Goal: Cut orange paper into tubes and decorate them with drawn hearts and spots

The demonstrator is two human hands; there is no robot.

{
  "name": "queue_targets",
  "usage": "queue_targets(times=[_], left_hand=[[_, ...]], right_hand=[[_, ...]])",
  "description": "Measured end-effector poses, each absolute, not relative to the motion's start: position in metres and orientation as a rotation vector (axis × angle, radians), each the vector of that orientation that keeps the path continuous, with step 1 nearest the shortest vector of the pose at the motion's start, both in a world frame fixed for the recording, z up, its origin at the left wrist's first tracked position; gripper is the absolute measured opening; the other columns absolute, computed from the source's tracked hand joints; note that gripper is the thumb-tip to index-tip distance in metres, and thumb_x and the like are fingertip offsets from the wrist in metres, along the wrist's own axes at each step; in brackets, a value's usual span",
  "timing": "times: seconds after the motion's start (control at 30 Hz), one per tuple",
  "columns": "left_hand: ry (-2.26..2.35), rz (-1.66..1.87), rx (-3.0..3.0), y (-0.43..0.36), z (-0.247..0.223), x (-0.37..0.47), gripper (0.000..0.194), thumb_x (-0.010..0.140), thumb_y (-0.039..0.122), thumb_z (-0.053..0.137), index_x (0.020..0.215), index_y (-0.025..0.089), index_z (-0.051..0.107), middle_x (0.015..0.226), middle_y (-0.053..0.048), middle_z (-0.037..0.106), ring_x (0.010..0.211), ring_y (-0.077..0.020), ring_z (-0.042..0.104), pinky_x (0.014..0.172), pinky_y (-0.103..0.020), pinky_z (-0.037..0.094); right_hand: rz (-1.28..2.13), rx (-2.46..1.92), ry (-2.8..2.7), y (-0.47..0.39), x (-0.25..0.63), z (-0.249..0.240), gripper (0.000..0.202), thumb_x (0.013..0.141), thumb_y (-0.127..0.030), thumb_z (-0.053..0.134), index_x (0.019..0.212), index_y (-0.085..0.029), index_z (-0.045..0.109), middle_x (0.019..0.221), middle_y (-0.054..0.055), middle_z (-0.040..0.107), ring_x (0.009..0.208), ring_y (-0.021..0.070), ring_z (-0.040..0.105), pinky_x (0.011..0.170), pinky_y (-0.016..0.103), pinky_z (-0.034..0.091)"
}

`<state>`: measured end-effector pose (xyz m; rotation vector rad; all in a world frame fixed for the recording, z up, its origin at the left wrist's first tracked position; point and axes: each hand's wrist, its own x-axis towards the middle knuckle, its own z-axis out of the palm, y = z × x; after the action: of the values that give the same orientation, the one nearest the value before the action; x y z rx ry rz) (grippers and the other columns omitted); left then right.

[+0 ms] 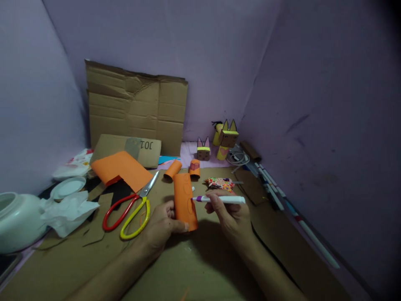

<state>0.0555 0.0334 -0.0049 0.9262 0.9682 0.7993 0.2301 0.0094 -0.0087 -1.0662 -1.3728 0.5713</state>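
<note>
**Orange tube held for marking**

We found the orange paper tube (pixel 185 201) on the cardboard work surface (pixel 194 267), gripped by our left hand (pixel 159 228) to steady it. Our right hand (pixel 230 213) clasped a white marker (pixel 221 199), tip at the tube. Scissors (pixel 133 207) lay just left.

scissors (pixel 131 213) w/ red & yellow handles, cardboard sheet (pixel 136 104), white jar (pixel 17 219), paper animal figs (pixel 227 140)
</note>
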Motion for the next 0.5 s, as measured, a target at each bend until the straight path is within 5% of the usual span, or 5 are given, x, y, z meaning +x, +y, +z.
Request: queue_targets(times=[0.5], left_hand=[[0.996,0.831,0.875,0.0333,0.0004,0.0547,0.06,0.042,0.007,0.07,0.102,0.009,0.065,0.084,-0.008,0.074,0.072,-0.0212,0.064,0.066,-0.03,0.05]], right_hand=[[0.536,-1.109,-1.407,0.0076,0.2291,-0.0061,0.023,0.091,-0.032,0.055,0.076,-0.018,0.066,0.055,0.0,0.062,0.047,0.0118,0.059,0.046,0.022,0.045]])
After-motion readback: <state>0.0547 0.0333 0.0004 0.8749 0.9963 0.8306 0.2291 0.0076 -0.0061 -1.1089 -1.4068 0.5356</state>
